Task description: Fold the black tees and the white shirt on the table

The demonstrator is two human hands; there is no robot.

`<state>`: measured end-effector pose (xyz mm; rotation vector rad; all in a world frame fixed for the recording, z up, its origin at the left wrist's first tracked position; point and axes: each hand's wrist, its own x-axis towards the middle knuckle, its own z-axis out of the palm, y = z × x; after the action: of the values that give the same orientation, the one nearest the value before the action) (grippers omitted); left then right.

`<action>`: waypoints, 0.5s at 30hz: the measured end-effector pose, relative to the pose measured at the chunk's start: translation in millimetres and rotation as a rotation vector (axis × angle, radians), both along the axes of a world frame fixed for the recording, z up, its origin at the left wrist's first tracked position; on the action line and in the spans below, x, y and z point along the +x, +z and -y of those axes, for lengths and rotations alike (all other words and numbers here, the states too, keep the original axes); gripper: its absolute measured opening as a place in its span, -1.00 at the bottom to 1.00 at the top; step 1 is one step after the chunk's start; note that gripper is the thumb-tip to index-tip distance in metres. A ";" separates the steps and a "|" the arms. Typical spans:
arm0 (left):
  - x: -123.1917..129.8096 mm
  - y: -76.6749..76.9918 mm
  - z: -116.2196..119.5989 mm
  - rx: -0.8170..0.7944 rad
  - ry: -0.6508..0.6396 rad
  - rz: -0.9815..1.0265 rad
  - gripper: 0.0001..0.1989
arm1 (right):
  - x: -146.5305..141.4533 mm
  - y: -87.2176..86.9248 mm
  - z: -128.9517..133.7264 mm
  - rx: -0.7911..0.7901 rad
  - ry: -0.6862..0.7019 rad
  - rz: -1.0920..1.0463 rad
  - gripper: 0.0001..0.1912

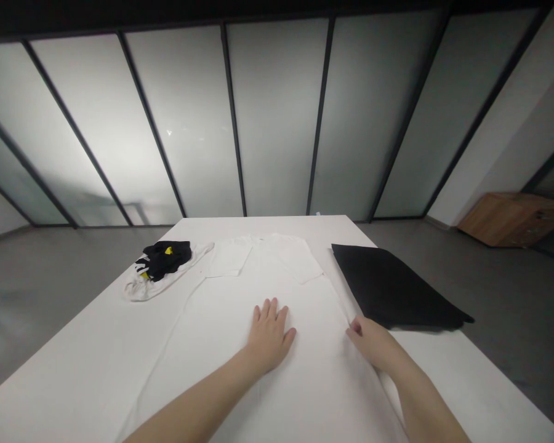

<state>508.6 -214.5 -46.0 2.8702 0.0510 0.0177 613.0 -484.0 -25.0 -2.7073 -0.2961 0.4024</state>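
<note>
A white short-sleeved shirt (231,332) lies spread on the white table (69,344), its collar at the far end and both sleeves folded inward over the body. My left hand (268,337) rests flat on the middle of the shirt, fingers spread. At the shirt's right side edge, my right hand (372,341) has its thumb and fingers pinched on the fabric, just below the right sleeve. The lower part of the shirt runs out of view at the bottom, partly behind my forearms.
Dark folded fabric (392,286) lies on the table's right side, reaching its edge. A bundled black, yellow and white cloth (166,258) sits at the far left. A wooden cabinet (512,218) stands beyond on the right, and frosted glass panels (277,117) rise behind.
</note>
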 end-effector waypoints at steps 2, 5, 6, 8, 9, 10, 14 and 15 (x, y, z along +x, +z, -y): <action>13.2 9.3 20.1 -0.089 -0.055 0.016 -0.36 | 0.2 -1.1 -0.5 0.071 -0.026 -0.017 -0.91; 45.7 24.0 52.4 -0.274 -0.107 0.052 -0.44 | 1.7 -5.0 1.5 0.149 -0.106 -0.075 -0.74; 59.3 28.4 62.0 -0.322 -0.104 0.064 -0.46 | 2.1 -5.7 2.6 0.149 -0.127 -0.099 -0.65; 88.3 35.3 78.1 -0.389 -0.072 0.062 -0.52 | 1.8 -4.7 4.4 0.126 -0.120 -0.151 -0.60; 102.8 37.6 84.3 -0.411 -0.054 0.063 -0.53 | 0.9 -3.0 4.8 0.120 -0.094 -0.170 -0.62; 116.5 39.1 89.4 -0.426 -0.033 0.061 -0.55 | -0.6 -0.7 4.6 0.125 -0.059 -0.181 -0.64; 158.2 37.0 101.4 -0.436 0.058 -0.016 -0.47 | -12.3 11.6 -2.1 0.190 0.088 -0.201 -0.62; 164.8 35.1 103.0 -0.429 0.086 -0.055 -0.41 | -16.1 14.6 -5.0 0.205 0.120 -0.212 -0.58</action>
<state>673.5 -317.6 -10.9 2.4382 0.1671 -0.0497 596.9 -479.0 -10.4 -2.4295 -0.4163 0.6516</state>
